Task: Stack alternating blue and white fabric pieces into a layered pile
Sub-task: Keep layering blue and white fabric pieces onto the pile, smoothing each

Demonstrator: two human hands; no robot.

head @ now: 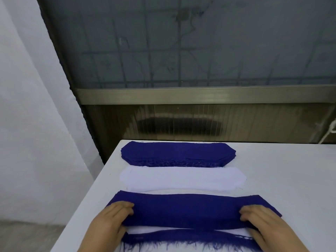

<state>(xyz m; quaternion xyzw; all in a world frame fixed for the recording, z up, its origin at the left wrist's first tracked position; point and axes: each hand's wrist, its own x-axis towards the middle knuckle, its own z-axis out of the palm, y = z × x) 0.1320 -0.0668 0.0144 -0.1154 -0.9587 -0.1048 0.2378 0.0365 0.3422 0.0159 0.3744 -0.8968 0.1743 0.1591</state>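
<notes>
A blue fabric piece lies across the near pile, held at both ends. My left hand grips its left end with fingers on top and thumb under the edge. My right hand grips its right end the same way. Under it the layered pile shows a white layer and a frayed blue layer at the front. Farther back lies a stack of white pieces. Behind that sits a stack of blue pieces.
The white table ends at its left edge near the stacks and at its far edge behind the blue stack. A window with a metal sill rises behind. A white wall stands to the left.
</notes>
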